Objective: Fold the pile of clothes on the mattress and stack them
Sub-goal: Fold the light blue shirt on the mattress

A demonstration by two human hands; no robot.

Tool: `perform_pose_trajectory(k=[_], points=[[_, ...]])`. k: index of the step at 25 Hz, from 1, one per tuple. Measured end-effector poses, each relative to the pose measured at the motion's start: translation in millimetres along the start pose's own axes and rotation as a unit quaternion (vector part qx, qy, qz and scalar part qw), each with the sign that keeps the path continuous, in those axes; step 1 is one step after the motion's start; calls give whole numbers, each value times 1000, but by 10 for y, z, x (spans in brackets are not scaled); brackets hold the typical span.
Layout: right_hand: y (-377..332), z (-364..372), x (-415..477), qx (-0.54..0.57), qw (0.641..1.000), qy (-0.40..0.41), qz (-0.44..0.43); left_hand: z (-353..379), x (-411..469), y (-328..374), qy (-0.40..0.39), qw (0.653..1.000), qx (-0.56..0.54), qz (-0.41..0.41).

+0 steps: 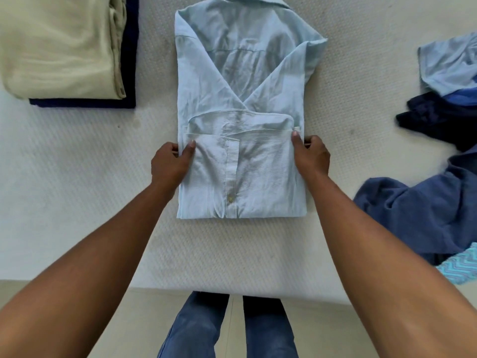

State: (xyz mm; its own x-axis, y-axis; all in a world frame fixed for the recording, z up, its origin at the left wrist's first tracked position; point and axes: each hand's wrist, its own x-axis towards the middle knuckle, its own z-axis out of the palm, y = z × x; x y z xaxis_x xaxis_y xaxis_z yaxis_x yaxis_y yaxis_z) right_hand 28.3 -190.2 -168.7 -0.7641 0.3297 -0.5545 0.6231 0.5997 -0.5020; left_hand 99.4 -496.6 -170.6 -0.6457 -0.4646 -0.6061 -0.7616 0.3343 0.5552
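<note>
A light blue button shirt lies on the white mattress, collar at the far end, sleeves folded in, its near part doubled over with the placket up. My left hand pinches the left edge of that folded part, thumb on top. My right hand pinches the right edge the same way. At the far left sits a stack: a folded cream garment on a folded dark navy one. Unfolded clothes lie at the right.
The unfolded heap holds a blue garment, a dark navy piece, a pale blue one and a turquoise zigzag cloth. The mattress's near edge runs below the shirt; my legs in jeans stand against it.
</note>
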Motion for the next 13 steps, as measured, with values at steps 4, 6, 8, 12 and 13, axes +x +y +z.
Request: perform_pose_trajectory(k=[4, 6, 8, 12, 13], points=[[274, -116, -421, 6, 995, -102, 10, -155, -506, -252, -121, 990, -52, -55], [361, -246, -594, 44, 991, -126, 20, -281, -697, -254, -142, 986, -72, -42], [269, -436, -682, 103, 987, -122, 23, -470, -775, -87, -139, 982, -128, -20], [-244, -864, -538, 262, 953, -153, -5, -888, -597, 581, -131, 968, -212, 35], [-425, -952, -444, 307, 936, -170, 7, -970, -474, 778, -124, 965, -226, 39]])
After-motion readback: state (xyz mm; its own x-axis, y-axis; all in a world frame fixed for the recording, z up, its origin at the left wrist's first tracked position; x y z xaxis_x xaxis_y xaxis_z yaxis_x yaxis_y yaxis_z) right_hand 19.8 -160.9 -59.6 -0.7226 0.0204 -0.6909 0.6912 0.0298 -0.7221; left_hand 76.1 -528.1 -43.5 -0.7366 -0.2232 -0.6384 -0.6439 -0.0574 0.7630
